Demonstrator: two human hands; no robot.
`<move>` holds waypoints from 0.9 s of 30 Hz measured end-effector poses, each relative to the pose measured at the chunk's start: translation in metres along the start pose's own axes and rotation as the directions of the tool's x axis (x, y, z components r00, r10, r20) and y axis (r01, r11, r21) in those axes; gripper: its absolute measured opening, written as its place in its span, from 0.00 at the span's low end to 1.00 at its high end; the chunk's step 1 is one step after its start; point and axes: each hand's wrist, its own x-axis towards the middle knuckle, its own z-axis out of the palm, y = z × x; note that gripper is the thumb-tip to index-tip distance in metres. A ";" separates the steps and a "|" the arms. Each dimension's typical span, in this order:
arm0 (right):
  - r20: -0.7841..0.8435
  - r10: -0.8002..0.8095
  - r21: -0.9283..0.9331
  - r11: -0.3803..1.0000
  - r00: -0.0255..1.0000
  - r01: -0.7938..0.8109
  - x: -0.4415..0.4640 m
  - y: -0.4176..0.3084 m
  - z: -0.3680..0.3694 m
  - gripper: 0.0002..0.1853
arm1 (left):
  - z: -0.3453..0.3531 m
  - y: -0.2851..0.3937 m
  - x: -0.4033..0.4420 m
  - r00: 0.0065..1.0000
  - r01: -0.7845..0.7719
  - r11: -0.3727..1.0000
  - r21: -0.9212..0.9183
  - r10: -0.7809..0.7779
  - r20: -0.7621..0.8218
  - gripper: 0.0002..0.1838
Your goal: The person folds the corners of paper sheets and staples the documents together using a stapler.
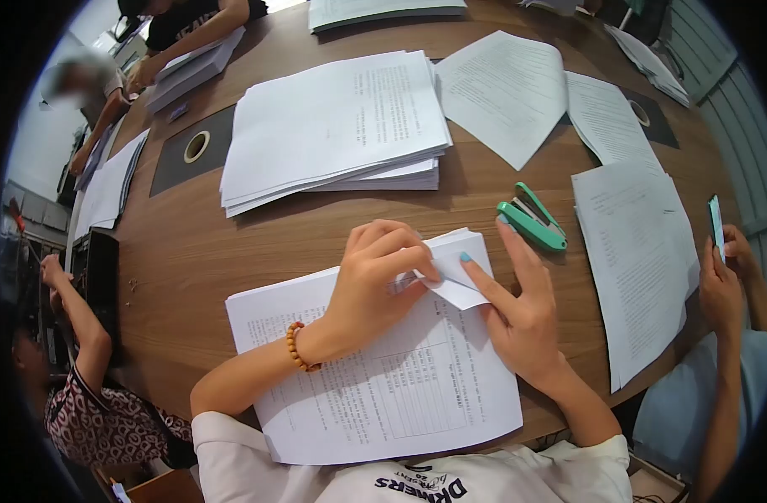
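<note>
A stack of printed sheets (375,369) lies in front of me, its upper right corner folded back. My left hand (379,272), with a beaded bracelet (298,345) at the wrist, is closed on the turned-up paper corner (461,289), its fingertips pinched together. My right hand (522,314) rests at the stack's right edge, fingers spread; one blue-nailed finger touches the folded paper and another reaches up toward the stapler. The green stapler (534,222) lies on its side just beyond that fingertip. What the left fingertips cover is partly hidden.
A thick paper pile (333,126) sits farther back on the wooden table (182,277). Loose sheets (635,260) lie to the right. At the right edge, another person's hands hold a phone (716,226). Other people sit on the left and at the back, near a paper stack (195,71).
</note>
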 end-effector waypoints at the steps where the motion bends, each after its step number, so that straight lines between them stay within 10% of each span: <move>1: -0.001 0.008 -0.012 1.000 1.000 -0.008 -0.001 0.000 0.001 0.27 | 0.000 0.000 0.000 1.000 -0.008 1.000 -0.011 0.008 0.002 0.13; 13: 0.013 0.098 0.085 0.991 0.995 -0.099 -0.003 0.003 0.002 0.32 | -0.002 0.007 0.000 0.959 0.283 0.931 -0.230 -0.283 0.031 0.13; 15: 0.017 0.092 0.069 0.993 0.996 -0.093 -0.002 0.004 0.001 0.31 | -0.004 0.003 0.000 0.995 0.055 0.998 0.012 -0.056 0.078 0.13; 27: -0.046 -0.012 -0.051 0.999 0.999 0.009 -0.003 0.002 0.003 0.28 | -0.006 0.006 0.001 0.995 0.069 0.996 0.047 -0.072 0.064 0.14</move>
